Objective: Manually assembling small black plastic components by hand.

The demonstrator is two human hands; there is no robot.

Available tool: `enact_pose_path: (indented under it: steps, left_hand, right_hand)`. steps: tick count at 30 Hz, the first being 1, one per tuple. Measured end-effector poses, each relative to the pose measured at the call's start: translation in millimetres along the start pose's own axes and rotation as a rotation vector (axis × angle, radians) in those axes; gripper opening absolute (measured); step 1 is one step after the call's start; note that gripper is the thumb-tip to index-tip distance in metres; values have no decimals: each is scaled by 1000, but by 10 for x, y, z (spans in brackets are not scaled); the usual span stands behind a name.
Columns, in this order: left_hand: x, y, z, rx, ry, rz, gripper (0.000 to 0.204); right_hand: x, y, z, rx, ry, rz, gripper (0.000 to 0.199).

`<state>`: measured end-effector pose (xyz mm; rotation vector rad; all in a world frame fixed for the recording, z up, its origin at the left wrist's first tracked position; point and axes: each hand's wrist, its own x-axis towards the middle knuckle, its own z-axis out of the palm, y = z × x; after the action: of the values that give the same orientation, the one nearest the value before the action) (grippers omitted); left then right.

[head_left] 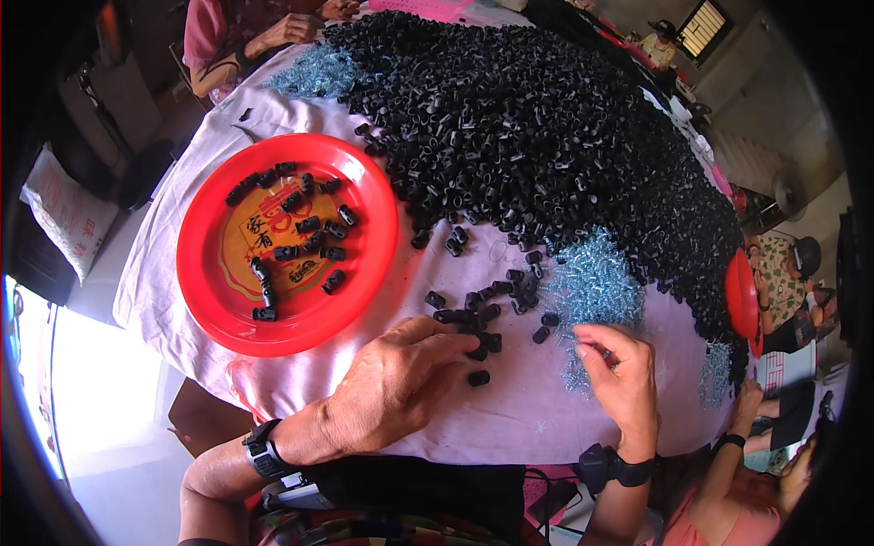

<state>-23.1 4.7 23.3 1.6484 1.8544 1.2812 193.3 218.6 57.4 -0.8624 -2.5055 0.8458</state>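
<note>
My left hand (393,384) lies low over the cloth, its fingers curled together at a small black plastic piece (478,353), one of a loose cluster. Pieces under the fingers are partly hidden. At the near edge of a heap of small light-blue springs (592,273), my right hand (626,375) has thumb and forefinger pinched; whatever is between them is too small to make out. Left of my hands stands a round red plastic plate (375,273) with several black pieces (308,224) spread over it, some end to end. Single black pieces lie between the plate and the springs.
A large mound of hollow black pieces (546,118) covers the table's far side. More springs (319,71) lie at far left and near the right edge. Another red plate (742,291) stands at right. Co-workers' hands (289,32) and arms surround the pale tablecloth (155,264).
</note>
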Motion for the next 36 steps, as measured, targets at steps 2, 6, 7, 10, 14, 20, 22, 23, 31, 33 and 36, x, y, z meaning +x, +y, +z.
enact_pose_path:
  steps: [2,6,7,10,14,20,22,23,31,33,36]
  left_hand:
    - [44,50,14,-163,-39,-49,33]
    - [80,125,205,-492,-160,-356,29]
    - [125,154,246,-488,-158,-361,29]
    - [239,219,332,-848,-256,-497,34]
    - [291,186,394,-747,-255,-422,28]
    - [294,180,484,-693,-192,-387,24]
    - [331,188,496,-637,-171,-405,26]
    - [346,189,527,-636,-174,-405,26]
    - [313,216,647,-500,-21,-272,25]
    - [346,208,603,-625,-69,-373,24]
    - [369,194,553,-826,-127,-512,23]
  right_hand:
    - [-63,-26,6,40,-19,-3,21]
    - [-131,-249,89,110,-41,-106,25]
    - [-144,-275,120,116,-44,-107,25]
    - [-157,-350,181,141,-18,-232,29]
    - [-180,-380,228,163,12,-291,32]
    - [-243,-294,278,225,20,-260,31]
    - [-246,-282,275,207,23,-236,30]
    - [-242,-277,272,188,23,-213,28]
    - [-156,-283,155,-102,-10,-338,27]
    - [-150,-207,122,-178,-1,-349,25]
    - [-119,24,122,-317,122,-243,19]
